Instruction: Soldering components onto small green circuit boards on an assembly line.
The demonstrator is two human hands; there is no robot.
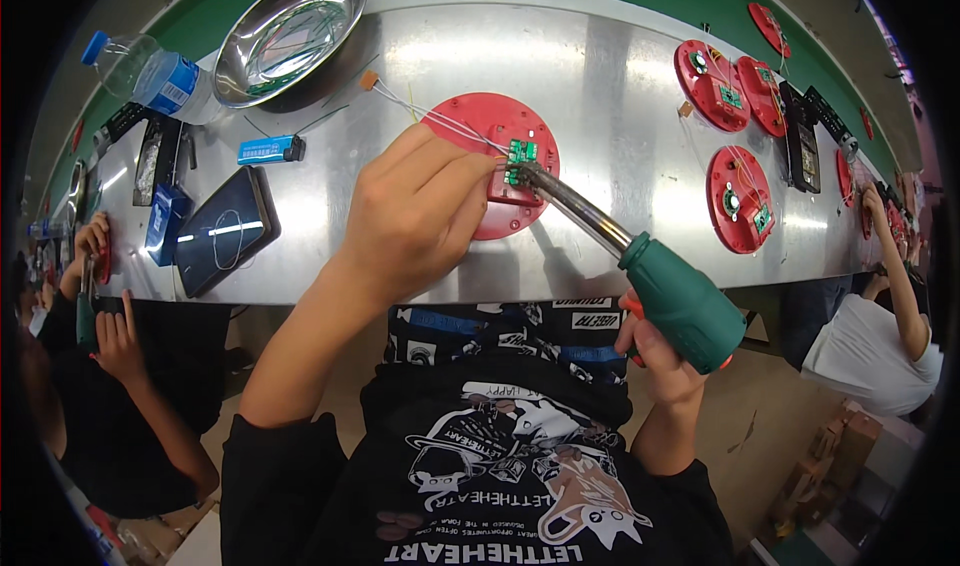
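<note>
A red round plastic disc (478,121) lies on the steel table (620,86), with a small green circuit board (521,152) on it. My left hand (415,211) rests on the disc, fingertips pinching thin white wires (430,116) beside the board. My right hand (655,351) grips the green handle of a soldering iron (680,306). Its metal tip (522,170) touches the circuit board's lower edge.
Several more red discs (738,198) with boards lie at the right. A steel bowl (290,36), a water bottle (150,74), a blue lighter (268,149) and a phone (222,228) sit at the left. Other people work at both sides.
</note>
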